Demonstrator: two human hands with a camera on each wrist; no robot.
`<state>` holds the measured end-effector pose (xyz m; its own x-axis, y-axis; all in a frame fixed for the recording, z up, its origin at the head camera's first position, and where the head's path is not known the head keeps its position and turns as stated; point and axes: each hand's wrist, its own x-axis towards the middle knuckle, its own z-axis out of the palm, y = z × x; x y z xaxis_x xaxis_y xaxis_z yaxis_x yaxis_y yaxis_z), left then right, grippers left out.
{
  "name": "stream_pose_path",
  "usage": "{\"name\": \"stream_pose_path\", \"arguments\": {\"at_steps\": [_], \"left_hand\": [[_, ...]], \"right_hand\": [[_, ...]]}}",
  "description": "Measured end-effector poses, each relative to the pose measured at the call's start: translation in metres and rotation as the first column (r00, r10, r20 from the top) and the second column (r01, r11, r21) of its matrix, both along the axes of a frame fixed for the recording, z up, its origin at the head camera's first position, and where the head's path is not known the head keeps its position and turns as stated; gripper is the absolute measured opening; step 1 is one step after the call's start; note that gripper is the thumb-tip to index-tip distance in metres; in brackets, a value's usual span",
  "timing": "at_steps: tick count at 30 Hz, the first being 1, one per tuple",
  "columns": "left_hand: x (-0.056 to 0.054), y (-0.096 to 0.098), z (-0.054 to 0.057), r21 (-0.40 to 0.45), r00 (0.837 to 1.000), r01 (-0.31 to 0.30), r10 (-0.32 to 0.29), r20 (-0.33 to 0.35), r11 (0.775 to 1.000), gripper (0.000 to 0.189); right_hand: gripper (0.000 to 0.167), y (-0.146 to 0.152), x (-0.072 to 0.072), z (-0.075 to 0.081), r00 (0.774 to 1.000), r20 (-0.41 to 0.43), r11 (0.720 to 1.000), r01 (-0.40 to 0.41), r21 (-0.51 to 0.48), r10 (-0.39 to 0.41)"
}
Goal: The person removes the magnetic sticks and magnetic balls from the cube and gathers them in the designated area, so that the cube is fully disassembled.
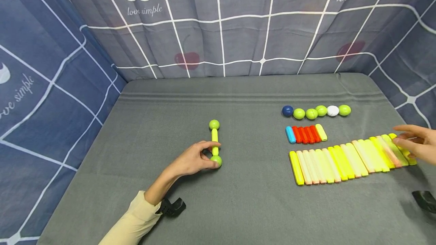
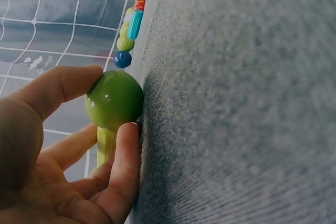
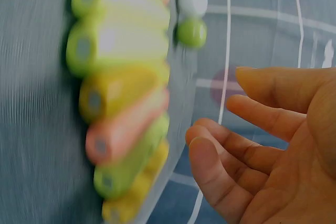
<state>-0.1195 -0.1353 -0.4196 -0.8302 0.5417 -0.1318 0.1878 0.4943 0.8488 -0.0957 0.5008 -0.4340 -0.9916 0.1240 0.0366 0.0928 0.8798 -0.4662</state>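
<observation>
A short yellow building rod (image 1: 215, 135) stands between two green balls, a far ball (image 1: 214, 124) and a near ball (image 1: 217, 160), forming a dumbbell shape on the grey cloth. My left hand (image 1: 197, 159) holds its near end, thumb on the near ball and fingers at the rod. The left wrist view shows that green ball (image 2: 114, 99) pinched between thumb and fingers. Over the right end of a row of long yellow and pinkish rods (image 1: 340, 162) hovers my right hand (image 1: 420, 143). In the right wrist view its fingers (image 3: 252, 145) are loosely bent, apart from the rods, holding nothing.
Behind the long rods lies a row of short rods (image 1: 305, 134), blue, red and yellow. Farther back, a line of balls (image 1: 311, 113) has blue, green and white ones. Checked curtain (image 1: 243, 37) closes off the back and sides of the grey surface (image 1: 153, 116).
</observation>
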Motion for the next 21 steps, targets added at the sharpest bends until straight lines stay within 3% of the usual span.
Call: {"name": "stream_pose_path", "arguments": {"at_steps": [2, 4, 7, 10, 17, 21], "left_hand": [[0.0, 0.001, 0.0, -0.004, 1.0, -0.009, 0.009, 0.004, 1.0, 0.058], [0.001, 0.002, 0.0, -0.005, 1.0, -0.027, 0.027, 0.012, 1.0, 0.059], [0.002, 0.004, 0.0, -0.008, 0.998, -0.062, 0.062, 0.01, 0.998, 0.06], [0.004, 0.006, -0.001, -0.015, 0.996, -0.091, 0.091, -0.019, 0.996, 0.06], [0.009, 0.013, -0.002, -0.006, 0.986, -0.156, 0.155, -0.056, 0.988, 0.052], [0.01, 0.018, -0.001, 0.028, 0.99, -0.131, 0.132, -0.053, 0.991, 0.046]], "right_hand": [[0.054, -0.02, 0.0, 0.011, 0.999, 0.035, 0.999, -0.041, 0.02, 0.04], [0.05, -0.045, 0.002, 0.021, 0.997, 0.025, 0.996, -0.08, 0.033, 0.079], [0.041, -0.083, 0.004, 0.043, 0.989, 0.008, 0.989, -0.148, -0.027, 0.149], [0.035, -0.113, 0.005, 0.052, 0.977, -0.056, 0.973, -0.212, -0.091, 0.208], [0.031, -0.174, 0.0, 0.055, 0.918, -0.083, 0.899, -0.396, -0.189, 0.387], [0.027, -0.212, 0.001, 0.052, 0.87, -0.133, 0.841, -0.494, -0.222, 0.475]]}}
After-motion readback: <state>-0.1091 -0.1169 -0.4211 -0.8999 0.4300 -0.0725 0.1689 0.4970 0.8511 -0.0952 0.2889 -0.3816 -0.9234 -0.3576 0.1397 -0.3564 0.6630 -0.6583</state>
